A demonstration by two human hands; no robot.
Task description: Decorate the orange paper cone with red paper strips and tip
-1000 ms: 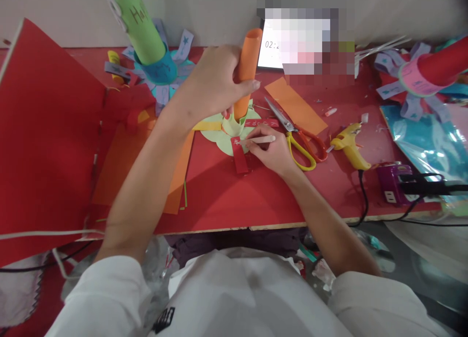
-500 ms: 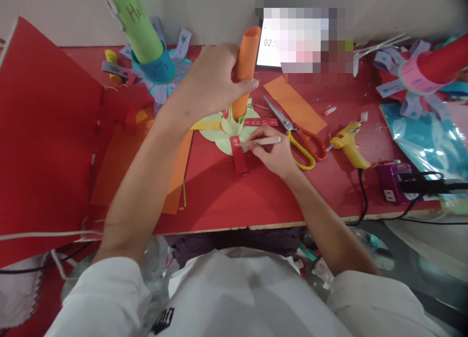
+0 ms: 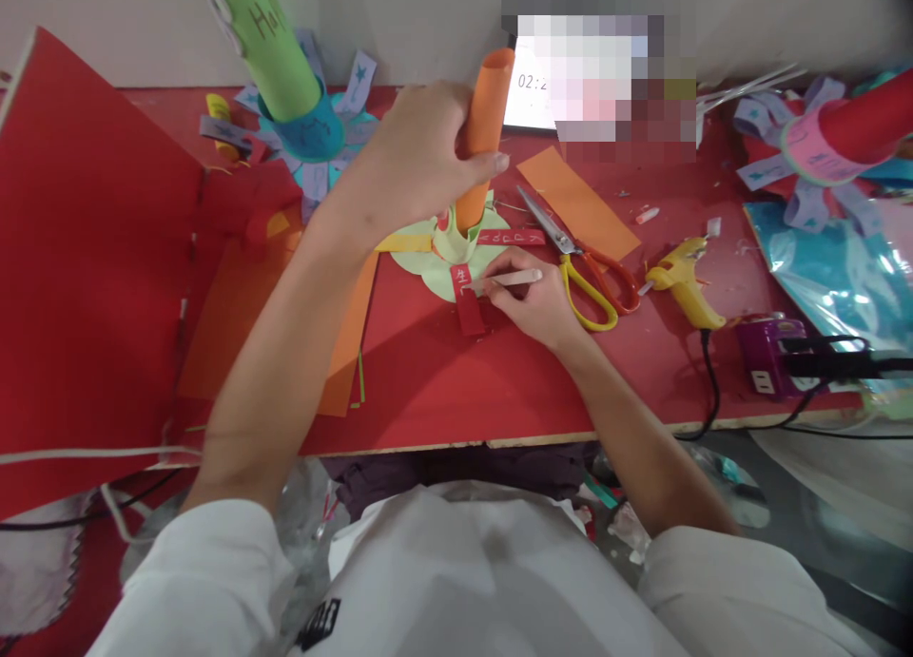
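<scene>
My left hand (image 3: 435, 153) is wrapped round an orange paper tube (image 3: 487, 106), which stands slightly tilted in a pale green paper ring (image 3: 455, 248). Under the ring lies a pale green scalloped paper base (image 3: 435, 281). Paper strips fan out from the ring: a yellow strip (image 3: 405, 243), a red strip with white letters (image 3: 512, 238), and another red strip (image 3: 467, 307) pointing toward me. My right hand (image 3: 534, 300) pinches a white pen (image 3: 514, 279). The pen's tip is at the near red strip, just below a white written character.
Right of my hand lie open scissors (image 3: 571, 248) over an orange paper strip (image 3: 574, 201), then a yellow glue gun (image 3: 681, 281) and a purple power adapter (image 3: 770, 353). A green tube figure (image 3: 285, 77) stands back left. A red board (image 3: 92, 258) rises at left.
A further white stroke shows on the near red strip, below the first character. The pen tip has moved slightly down. My left hand keeps its hold on the tube; the view has shifted slightly.
</scene>
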